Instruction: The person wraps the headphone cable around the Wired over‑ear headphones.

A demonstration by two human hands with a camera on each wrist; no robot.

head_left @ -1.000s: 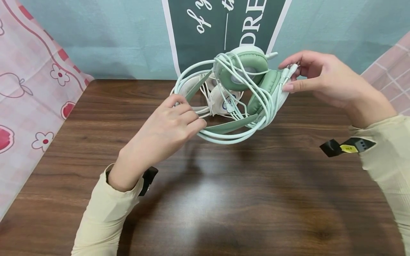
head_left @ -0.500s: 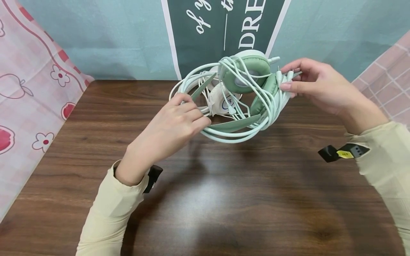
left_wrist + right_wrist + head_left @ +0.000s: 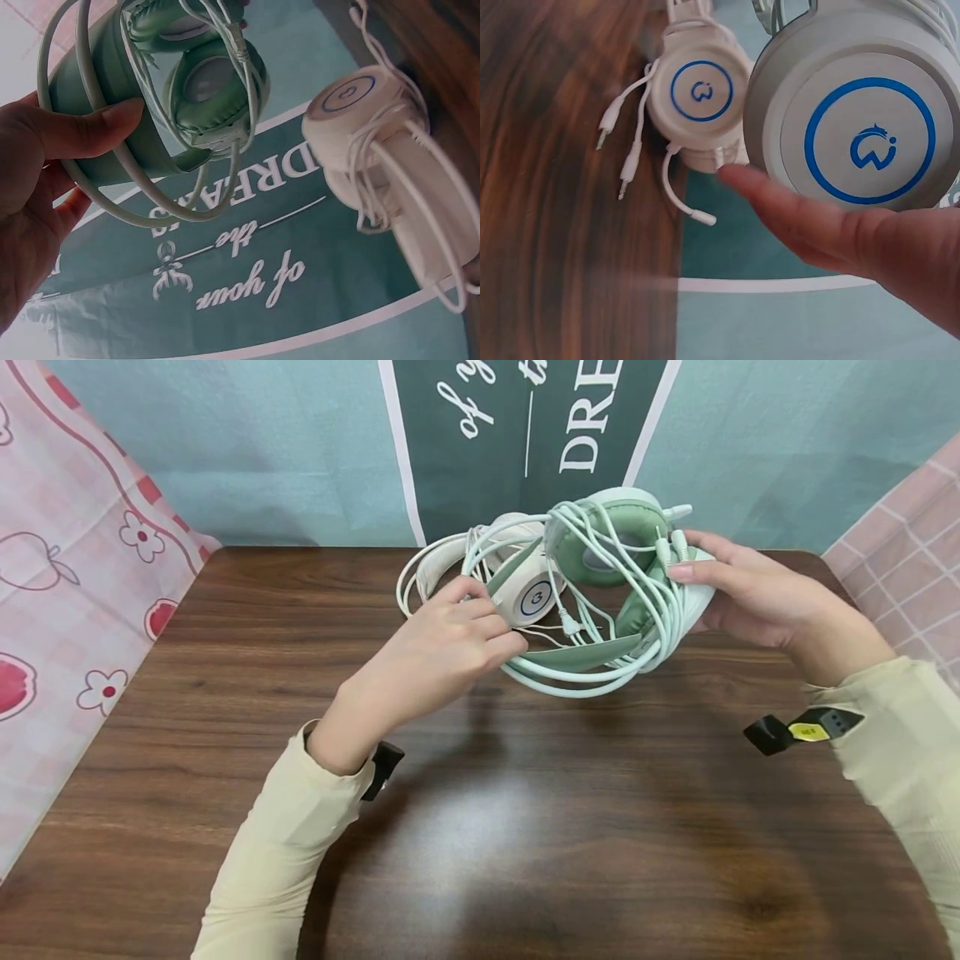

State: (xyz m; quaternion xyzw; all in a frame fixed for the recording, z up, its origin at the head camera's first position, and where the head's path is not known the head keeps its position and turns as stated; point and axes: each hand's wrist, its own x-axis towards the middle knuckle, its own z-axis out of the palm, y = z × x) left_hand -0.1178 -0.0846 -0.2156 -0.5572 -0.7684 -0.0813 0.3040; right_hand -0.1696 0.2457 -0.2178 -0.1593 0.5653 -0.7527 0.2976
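Note:
A pale green headset (image 3: 577, 658), its cable wound around it in loops, is held up over the table between both hands. My left hand (image 3: 442, 652) grips the headband and some cable loops, thumb laid over them in the left wrist view. My right hand (image 3: 772, 602) holds the ear cup at the other end, thumb by the two audio plugs (image 3: 672, 547). In the right wrist view that ear cup (image 3: 870, 142) shows a blue ring and logo. Behind the green headset, a white headset (image 3: 529, 600) lies on the table, partly hidden, with its cable wrapped about it.
The brown wooden table (image 3: 480, 860) ends at a light blue backdrop (image 3: 262, 460) with a dark lettered panel (image 3: 517, 435). Patterned pink cloths hang at the left (image 3: 67, 568) and right (image 3: 915, 560). The white headset's plugs (image 3: 611, 116) and microphone (image 3: 697, 216) stick out beside it.
Both hands' hold on the green headset continues while it shifts to the right and slightly down. More of the white headset now shows behind it.

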